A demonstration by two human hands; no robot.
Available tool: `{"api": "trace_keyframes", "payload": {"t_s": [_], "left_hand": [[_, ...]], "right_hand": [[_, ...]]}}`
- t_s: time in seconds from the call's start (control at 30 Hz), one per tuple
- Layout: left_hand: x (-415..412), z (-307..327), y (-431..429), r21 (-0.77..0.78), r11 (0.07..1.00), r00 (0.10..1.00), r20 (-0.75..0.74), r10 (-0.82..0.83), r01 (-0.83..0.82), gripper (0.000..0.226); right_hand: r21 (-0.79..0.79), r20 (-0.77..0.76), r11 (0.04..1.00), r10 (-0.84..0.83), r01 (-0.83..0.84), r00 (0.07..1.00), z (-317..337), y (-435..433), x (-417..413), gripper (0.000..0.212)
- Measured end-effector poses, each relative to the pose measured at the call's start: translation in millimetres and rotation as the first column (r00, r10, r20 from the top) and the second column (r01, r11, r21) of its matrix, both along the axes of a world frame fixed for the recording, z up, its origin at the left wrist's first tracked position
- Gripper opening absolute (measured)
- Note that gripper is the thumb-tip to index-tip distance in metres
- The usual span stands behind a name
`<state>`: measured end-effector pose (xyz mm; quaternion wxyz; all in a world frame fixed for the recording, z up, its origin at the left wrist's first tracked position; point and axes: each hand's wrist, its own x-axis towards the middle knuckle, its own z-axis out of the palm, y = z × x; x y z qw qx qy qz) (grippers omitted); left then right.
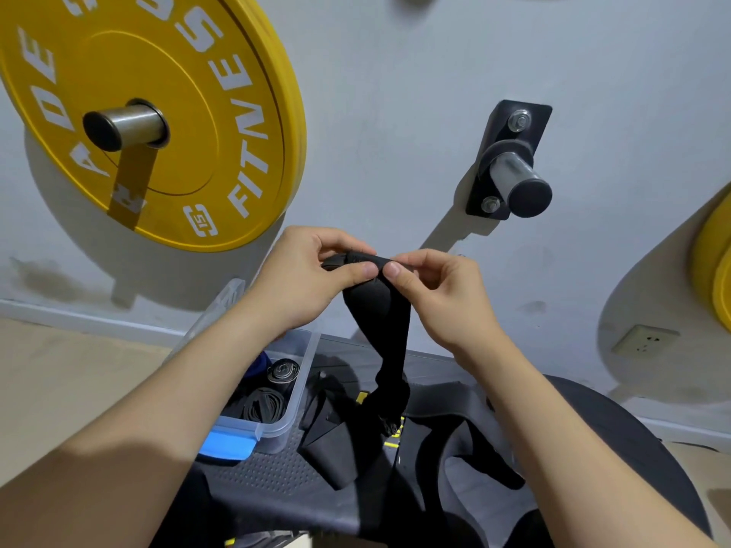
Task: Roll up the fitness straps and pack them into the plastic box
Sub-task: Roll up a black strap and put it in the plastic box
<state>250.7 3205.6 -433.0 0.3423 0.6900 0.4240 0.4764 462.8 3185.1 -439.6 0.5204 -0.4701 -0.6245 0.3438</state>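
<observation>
I hold a black fitness strap (pixel 381 314) up in front of the wall. My left hand (pixel 312 270) pinches its top end from the left, and my right hand (pixel 439 286) pinches the same end from the right. That end looks rolled into a small coil between my thumbs. The rest of the strap hangs down to the platform. Below my left forearm stands the clear plastic box (pixel 294 393) with a blue clip; several rolled black straps (pixel 263 405) lie inside it. More black straps (pixel 336 441) with yellow marks lie loose on the platform to the right of the box.
A grey textured platform (pixel 265 472) carries the box and loose straps. On the wall hang a yellow weight plate (pixel 221 124) on a steel peg, an empty steel peg (pixel 518 179) on a black bracket, and another yellow plate (pixel 716 270) at the right edge. A black round object (pixel 617 425) sits at the right.
</observation>
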Motion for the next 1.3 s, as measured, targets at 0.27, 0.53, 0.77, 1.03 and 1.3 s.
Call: {"api": "trace_keyframes", "payload": {"t_s": [0.27,0.53,0.77,1.03,1.3], "left_hand": [[12.8,-2.4,-4.2,-0.028,0.996,0.995,0.057,-0.077,0.079,0.015],[1.9,2.1,-6.5,-0.021,1.000,1.000,-0.019,-0.015,0.015,0.026],[8.2,1.8,-13.1,-0.133,0.983,0.992,0.035,-0.124,0.127,0.013],[0.7,2.5,-11.3,-0.116,0.986,0.986,0.131,-0.101,0.116,0.025],[6.1,4.5,-16.1,-0.281,0.934,0.963,0.213,-0.164,0.221,0.022]], "right_hand": [[0.024,-0.077,1.000,-0.016,0.017,0.997,-4.7,2.7,-4.4,0.010],[-0.054,-0.139,0.993,0.092,-0.101,0.986,-3.1,-0.8,6.8,0.015],[0.012,-0.081,0.998,0.056,-0.055,0.995,0.1,-4.5,0.6,0.012],[-0.048,-0.114,0.990,0.127,-0.133,0.985,0.6,-4.2,10.1,0.011],[0.041,-0.024,0.999,0.033,-0.032,0.999,-1.5,-4.7,-1.2,0.020]]}}
